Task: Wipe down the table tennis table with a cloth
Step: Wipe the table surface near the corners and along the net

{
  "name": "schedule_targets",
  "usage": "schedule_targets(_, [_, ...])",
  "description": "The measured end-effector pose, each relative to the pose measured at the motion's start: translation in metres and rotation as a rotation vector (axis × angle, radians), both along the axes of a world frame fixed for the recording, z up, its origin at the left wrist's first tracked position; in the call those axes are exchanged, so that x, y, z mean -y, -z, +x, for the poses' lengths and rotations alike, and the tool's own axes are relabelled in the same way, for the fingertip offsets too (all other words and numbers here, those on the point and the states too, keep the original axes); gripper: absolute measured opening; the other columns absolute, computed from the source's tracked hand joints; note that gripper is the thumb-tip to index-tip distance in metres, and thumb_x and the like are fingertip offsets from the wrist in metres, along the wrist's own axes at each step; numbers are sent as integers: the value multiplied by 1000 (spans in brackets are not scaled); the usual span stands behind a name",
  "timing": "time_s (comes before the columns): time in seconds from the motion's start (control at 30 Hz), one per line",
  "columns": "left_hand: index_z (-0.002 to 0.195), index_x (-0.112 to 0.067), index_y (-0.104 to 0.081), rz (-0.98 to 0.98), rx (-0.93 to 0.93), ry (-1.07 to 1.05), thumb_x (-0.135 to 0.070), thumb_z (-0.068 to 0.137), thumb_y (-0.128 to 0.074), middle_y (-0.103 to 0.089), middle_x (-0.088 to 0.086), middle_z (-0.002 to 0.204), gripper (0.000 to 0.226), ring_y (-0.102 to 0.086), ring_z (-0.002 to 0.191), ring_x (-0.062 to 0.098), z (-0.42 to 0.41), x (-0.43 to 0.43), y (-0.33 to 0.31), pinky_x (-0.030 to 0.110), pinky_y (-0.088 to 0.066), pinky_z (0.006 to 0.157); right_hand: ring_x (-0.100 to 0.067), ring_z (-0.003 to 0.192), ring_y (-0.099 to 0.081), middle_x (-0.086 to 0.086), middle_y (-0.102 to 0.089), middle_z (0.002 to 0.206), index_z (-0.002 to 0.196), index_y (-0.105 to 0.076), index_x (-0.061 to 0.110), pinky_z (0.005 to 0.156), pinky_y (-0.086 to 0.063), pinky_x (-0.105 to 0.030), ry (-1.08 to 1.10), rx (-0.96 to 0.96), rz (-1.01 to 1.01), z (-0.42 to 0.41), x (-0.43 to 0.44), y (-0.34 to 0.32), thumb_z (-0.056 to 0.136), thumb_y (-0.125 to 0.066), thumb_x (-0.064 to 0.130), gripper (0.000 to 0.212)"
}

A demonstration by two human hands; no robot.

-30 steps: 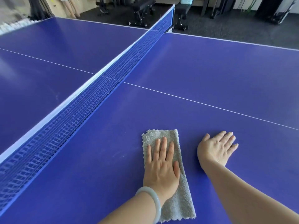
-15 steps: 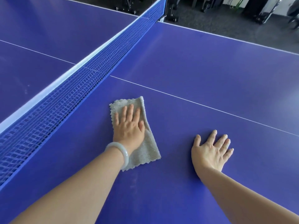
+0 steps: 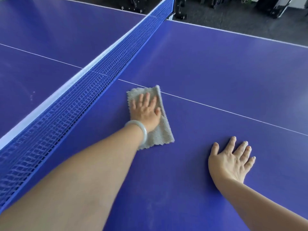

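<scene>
While my left hand (image 3: 145, 112) lay flat on the grey cloth (image 3: 160, 135), its fingers (image 3: 147, 98) were stretched out straight and pressed the cloth down on the blue table (image 3: 216, 64), gripping nothing. The cloth lay under my palm and reached back past my wrist, where a pale bracelet (image 3: 142, 130) sat. Its far corner, just beyond my fingertips, touched the white centre line (image 3: 216, 108). The net (image 3: 83, 97) stood to the left of those fingers, near the cloth but apart from it. My right hand (image 3: 230, 160) rested palm down on the bare table, well to the right of the cloth and nearer to me, its fingers spread and straight, holding nothing. Beyond the table's far edge, dark equipment (image 3: 273, 7) stood on the floor, too dim to make out.
</scene>
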State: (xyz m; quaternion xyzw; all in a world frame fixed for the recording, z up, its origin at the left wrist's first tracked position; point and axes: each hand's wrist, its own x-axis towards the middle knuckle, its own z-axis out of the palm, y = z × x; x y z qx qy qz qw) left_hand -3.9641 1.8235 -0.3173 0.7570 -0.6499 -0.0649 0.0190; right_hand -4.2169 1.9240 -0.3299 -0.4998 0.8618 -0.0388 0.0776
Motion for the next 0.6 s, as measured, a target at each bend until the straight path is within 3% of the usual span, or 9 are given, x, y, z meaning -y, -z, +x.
schedule_targets(0.17, [159, -27, -5, 14, 58, -233, -48, 102, -10, 3, 3, 167, 61, 5, 153, 28, 72, -9, 3, 58, 3, 120, -24, 153, 11, -11, 8, 166, 159, 1, 18, 122, 11, -45, 3, 1, 7, 1, 0, -3, 99, -18, 53, 72])
schedule_targets(0.37, [159, -22, 4, 112, 13, -556, -47, 101, -9, 12, 11, 165, 64, 13, 150, 40, 38, -26, -3, 66, 2, 116, -25, 153, 11, -12, 7, 166, 159, 0, 18, 121, 12, -45, -2, 6, -3, 0, 0, -1, 99, -18, 54, 72])
schedule_targets(0.47, [159, -17, 2, 87, 30, -423, -47, 102, -11, 10, 15, 165, 66, 11, 149, 43, -12, -50, -1, 66, 4, 116, -25, 153, 11, -12, 7, 166, 159, 0, 18, 122, 12, -46, 2, 15, -4, 2, 0, -1, 99, -18, 54, 72])
schedule_targets(0.6, [158, -14, -5, 28, -19, -84, -44, 102, -21, 4, 17, 165, 65, 10, 149, 44, -96, -97, -5, 65, 9, 116, -25, 153, 9, -12, 4, 166, 159, -5, 18, 122, 11, -46, 0, 58, -26, 1, 0, -5, 99, -24, 53, 72])
